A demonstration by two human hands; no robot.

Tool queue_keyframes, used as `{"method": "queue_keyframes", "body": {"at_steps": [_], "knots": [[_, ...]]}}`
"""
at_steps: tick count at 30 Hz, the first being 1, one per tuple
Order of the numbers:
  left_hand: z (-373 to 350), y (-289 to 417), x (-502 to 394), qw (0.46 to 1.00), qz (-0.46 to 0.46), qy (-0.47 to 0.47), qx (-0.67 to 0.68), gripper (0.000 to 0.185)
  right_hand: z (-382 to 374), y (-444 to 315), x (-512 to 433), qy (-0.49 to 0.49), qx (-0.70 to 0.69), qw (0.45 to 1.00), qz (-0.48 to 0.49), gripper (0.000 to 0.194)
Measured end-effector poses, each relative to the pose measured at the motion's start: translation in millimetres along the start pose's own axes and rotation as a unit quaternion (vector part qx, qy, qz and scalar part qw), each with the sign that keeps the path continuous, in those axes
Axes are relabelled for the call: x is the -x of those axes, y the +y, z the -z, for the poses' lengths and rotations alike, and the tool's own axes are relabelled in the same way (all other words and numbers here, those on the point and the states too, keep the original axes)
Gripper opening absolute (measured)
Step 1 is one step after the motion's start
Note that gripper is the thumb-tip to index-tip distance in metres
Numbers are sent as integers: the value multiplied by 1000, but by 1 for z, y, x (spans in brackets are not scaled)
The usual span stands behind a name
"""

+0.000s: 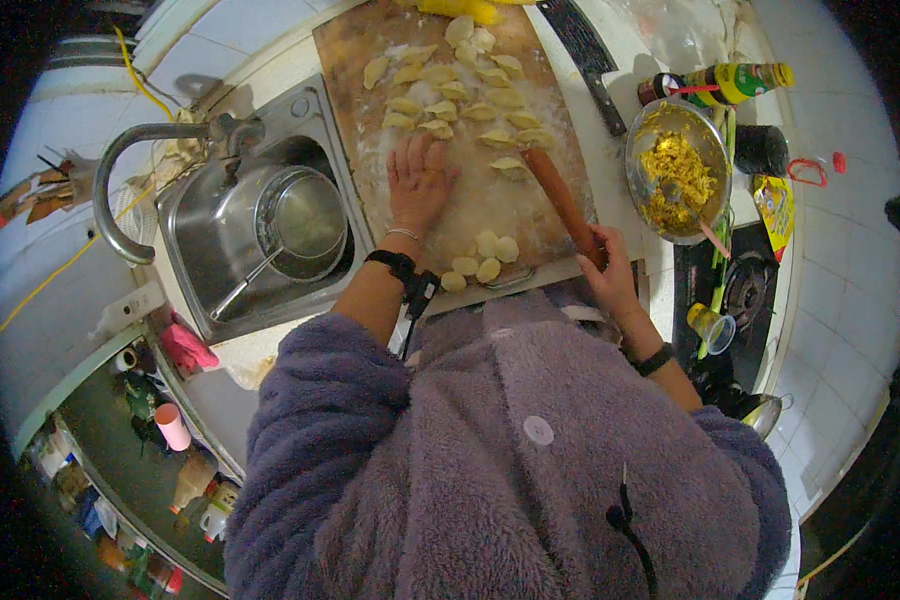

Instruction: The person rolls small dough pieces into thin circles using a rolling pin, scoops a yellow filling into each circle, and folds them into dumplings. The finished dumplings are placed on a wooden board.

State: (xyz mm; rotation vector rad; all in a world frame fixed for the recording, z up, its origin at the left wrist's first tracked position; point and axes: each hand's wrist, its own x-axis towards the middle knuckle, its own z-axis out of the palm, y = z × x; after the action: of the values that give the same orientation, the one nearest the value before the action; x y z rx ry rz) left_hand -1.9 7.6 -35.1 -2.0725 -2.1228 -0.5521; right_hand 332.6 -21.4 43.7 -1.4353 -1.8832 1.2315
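On a floured wooden board (pixel 360 112), my left hand (pixel 418 180) lies palm down with its fingers a little apart; whether anything is beneath it is hidden. My right hand (pixel 607 262) grips the near end of a wooden rolling pin (pixel 562 199) at the board's right edge. The pin's far end rests beside the folded dumplings (pixel 480 112), which spread over the upper half of the board. Several small dough pieces (pixel 487 270) sit close together near the front edge, between my two hands.
At left is a steel sink (pixel 187 277) with a strainer (pixel 300 217) and a tap (pixel 120 142). A cleaver (pixel 585 52) lies right of the board. Further right stand a metal bowl of yellow filling (pixel 679 172), bottles (pixel 742 79) and a gas stove (pixel 746 289).
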Motion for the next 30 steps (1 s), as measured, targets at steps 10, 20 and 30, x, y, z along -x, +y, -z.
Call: {"method": "queue_keyframes", "body": {"at_steps": [10,20,30], "knots": [[34,-8,7,939,215,-38,265,28,19,-5,-27,-49,-24,997,48,47],[67,-11,23,949,75,-192,239,35,16,-3,-33,-104,3,991,89,47],[87,6,12,953,191,-165,169,23,19,-5,-29,-103,-12,992,73,47]]}}
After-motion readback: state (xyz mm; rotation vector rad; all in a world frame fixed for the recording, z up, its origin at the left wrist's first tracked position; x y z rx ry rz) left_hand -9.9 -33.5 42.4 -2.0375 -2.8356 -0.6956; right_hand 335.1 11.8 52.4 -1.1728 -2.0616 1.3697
